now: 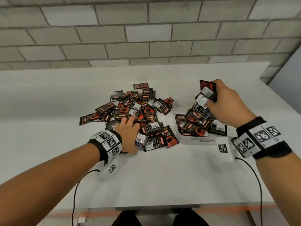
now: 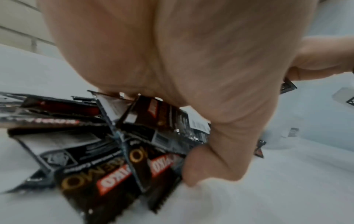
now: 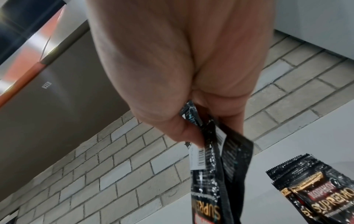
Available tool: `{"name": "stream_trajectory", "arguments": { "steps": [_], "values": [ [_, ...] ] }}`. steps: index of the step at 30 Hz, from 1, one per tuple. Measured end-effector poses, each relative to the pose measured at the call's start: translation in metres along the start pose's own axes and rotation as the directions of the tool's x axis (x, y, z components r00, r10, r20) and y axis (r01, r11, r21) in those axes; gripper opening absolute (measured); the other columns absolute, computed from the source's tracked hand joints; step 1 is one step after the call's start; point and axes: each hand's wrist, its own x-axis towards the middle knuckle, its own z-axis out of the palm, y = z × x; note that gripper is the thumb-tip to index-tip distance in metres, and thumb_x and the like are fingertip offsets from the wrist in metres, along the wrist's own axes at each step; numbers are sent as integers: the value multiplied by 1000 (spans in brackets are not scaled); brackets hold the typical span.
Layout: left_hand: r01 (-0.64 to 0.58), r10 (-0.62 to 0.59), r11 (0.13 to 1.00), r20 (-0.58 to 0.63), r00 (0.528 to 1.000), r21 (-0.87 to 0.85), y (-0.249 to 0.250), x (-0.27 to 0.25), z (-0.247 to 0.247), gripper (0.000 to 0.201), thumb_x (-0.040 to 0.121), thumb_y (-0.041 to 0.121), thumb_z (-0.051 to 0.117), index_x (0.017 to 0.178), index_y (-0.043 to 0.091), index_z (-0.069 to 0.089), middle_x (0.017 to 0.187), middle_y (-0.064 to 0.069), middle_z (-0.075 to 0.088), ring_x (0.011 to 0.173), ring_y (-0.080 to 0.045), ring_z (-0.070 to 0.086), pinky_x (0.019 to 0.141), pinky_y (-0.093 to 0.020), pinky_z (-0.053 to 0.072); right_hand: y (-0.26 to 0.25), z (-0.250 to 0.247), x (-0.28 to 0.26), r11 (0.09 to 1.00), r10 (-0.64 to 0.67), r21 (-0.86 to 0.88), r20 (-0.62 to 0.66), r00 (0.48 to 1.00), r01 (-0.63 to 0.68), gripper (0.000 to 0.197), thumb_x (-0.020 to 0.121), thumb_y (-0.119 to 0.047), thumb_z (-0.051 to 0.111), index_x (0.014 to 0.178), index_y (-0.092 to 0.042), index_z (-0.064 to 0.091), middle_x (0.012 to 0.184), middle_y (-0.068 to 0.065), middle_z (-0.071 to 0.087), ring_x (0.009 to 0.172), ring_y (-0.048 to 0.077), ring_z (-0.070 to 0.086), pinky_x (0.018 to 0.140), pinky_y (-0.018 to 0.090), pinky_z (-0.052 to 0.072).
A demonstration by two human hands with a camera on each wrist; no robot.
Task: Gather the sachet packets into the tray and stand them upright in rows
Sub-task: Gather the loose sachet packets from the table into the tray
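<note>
A person works at a white table set against a brick wall. A loose heap of black-and-red sachet packets lies flat at the table's centre, pointing every way. To its right, just beside it, sits a shallow white tray with more packets lying jumbled and slanted inside, none yet in neat rows. The right hand hangs above the tray's far side, its grip pinched closed on a small bundle of packets whose long axis points steeply downward toward the tray. The left hand rests on the heap's near edge, fingers spread flat and the thumb hooked under the packets, not lifting. The tray lies directly below the right hand, so that hand seems better placed to stand its bundle upright.
</note>
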Motion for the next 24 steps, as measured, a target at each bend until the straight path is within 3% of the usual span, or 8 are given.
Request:
{"name": "stream_trajectory", "arguments": {
  "steps": [3,7,10,13,16,19,22,24],
  "values": [
    [16,-19,999,-67,998,-42,-9,6,-10,118,49,54,89,147,37,25,166,1,-13,151,-42,0,114,-69,21,2,0,0,1000,-4,-5,-1,1000,4,43,93,-4,57,134,-11,43,101,5,60,82,25,57,57,26,40],
    [112,-106,978,46,993,-178,-29,21,-22,146,36,62,94,150,57,3,164,6,-25,150,-50,-17,111,-79,7,1,2,0,1000,-20,-5,0,1000,20,42,93,-4,57,133,-10,43,98,3,59,79,23,55,54,17,38],
    [127,-94,959,139,986,-252,-40,33,-21,138,31,71,89,142,68,8,168,-8,-5,149,-53,10,116,-72,19,0,2,0,1000,-22,6,-3,1000,22,42,93,-5,57,133,-11,43,98,2,58,80,23,56,55,18,39],
    [133,-109,963,112,988,-233,-42,42,-25,118,43,66,85,141,62,21,156,-16,27,136,-48,38,113,-63,34,2,3,2,1000,-19,14,-7,1000,19,42,93,-6,58,132,-11,44,98,2,59,80,23,56,55,19,40],
    [143,-128,970,86,988,-197,-39,41,-27,119,58,61,85,155,47,17,154,-17,29,134,-46,43,109,-57,42,5,9,8,999,29,26,29,999,-30,41,91,-8,60,129,-10,45,100,4,60,76,20,56,55,21,39],
    [90,-82,960,42,996,-267,-37,37,-26,107,62,47,88,152,43,30,140,-14,40,121,-37,52,99,-45,52,10,22,13,991,105,67,156,982,-117,51,90,-10,66,134,-15,41,100,3,63,72,17,63,52,28,46],
    [41,-55,944,-34,998,-328,-37,36,-26,96,64,35,90,147,37,43,128,-11,49,115,-31,54,97,-40,50,19,40,13,982,140,86,254,957,-166,59,89,-15,72,136,-21,38,100,4,67,70,24,71,53,35,55],
    [31,-58,936,-66,996,-352,-37,34,-26,94,66,29,90,148,31,45,130,-10,53,119,-30,54,99,-37,48,24,50,12,990,140,-25,266,954,-139,46,89,-25,72,128,-21,48,97,5,68,72,23,69,59,35,54]
  ]
}}
